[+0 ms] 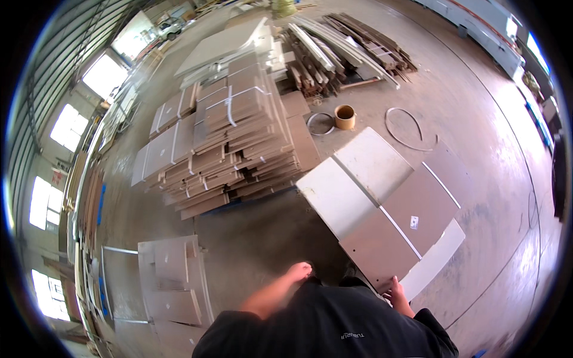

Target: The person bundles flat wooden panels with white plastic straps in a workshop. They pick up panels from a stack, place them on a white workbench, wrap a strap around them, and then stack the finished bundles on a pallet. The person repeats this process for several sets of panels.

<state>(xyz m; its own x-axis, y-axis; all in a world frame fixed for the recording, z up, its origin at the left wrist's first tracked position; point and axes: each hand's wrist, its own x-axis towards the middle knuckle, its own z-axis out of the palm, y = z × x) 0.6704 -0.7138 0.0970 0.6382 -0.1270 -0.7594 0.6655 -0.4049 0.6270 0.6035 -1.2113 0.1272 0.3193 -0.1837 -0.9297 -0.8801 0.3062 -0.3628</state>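
My right hand (395,291) grips the near edge of a pack of flat brown panels (399,241), with its fingertips on the top face. Two white straps and a small white label mark this pack. Under and beside it are pale panels (352,179), one showing on the far left side and another along the near right edge. My left hand (300,271) is curled in front of my body, away from the panels, slightly blurred, and nothing shows in it.
A tall stack of strapped brown panels (233,134) stands ahead to the left, on a blue base. Behind it lie long boards (334,51). A tape roll (344,117) and loose strap loops (412,128) are on the floor. More panels (173,280) lie at the lower left.
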